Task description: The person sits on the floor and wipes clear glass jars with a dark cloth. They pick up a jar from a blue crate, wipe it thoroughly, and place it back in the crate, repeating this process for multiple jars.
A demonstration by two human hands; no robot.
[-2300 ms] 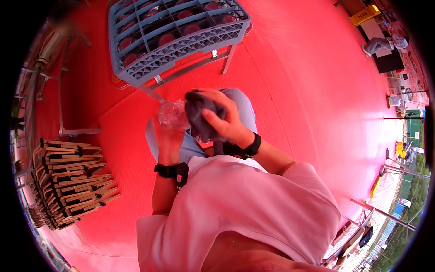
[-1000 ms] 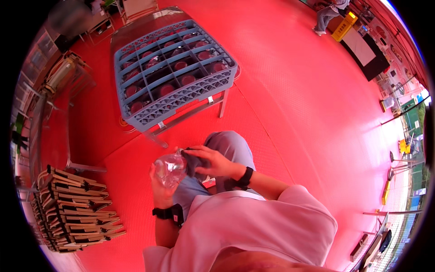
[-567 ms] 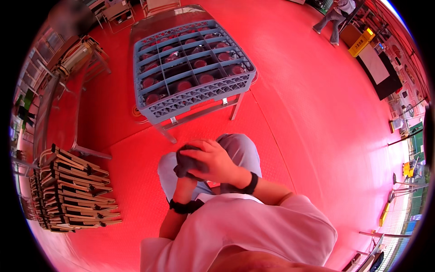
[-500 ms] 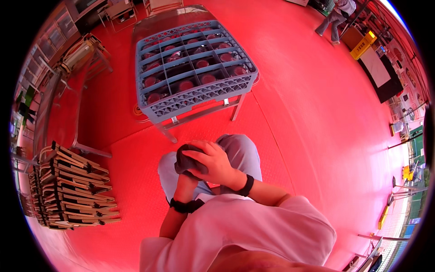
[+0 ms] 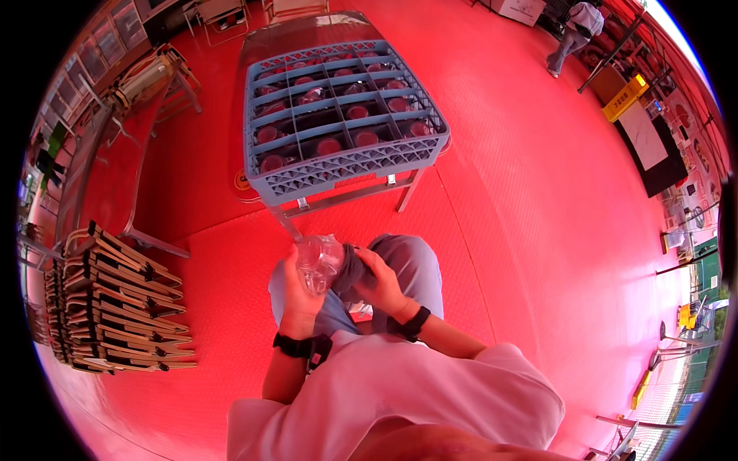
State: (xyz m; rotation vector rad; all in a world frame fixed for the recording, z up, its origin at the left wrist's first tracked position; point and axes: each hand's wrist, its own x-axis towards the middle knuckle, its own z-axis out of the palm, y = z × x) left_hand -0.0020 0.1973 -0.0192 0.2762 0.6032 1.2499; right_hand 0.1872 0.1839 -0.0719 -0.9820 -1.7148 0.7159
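Observation:
My left hand point(image 5: 301, 296) is wrapped round a clear drinking glass point(image 5: 320, 261), held tilted above my lap. On its right side, my right hand point(image 5: 380, 286) grips a dark cloth point(image 5: 354, 275) that is bunched up against the glass. The fingers of the right hand are partly hidden by the cloth. Just beyond my knees, a blue-grey glass rack point(image 5: 346, 163) rests on a metal-legged table point(image 5: 307, 31). Glasses stand in many of its compartments, several of them showing round reddish bases point(image 5: 329, 146).
Folded chairs or stools point(image 5: 127, 307) are stacked at the left, below a long table point(image 5: 115, 177). A person point(image 5: 575, 37) walks at the far right, near a yellow sign point(image 5: 626, 97) and a dark stand point(image 5: 653, 154). The floor point(image 5: 507, 200) is red.
The cloth covered what I held; now the clear glass shows in my left hand. My right hand has moved right and down with the cloth. The view has shifted slightly.

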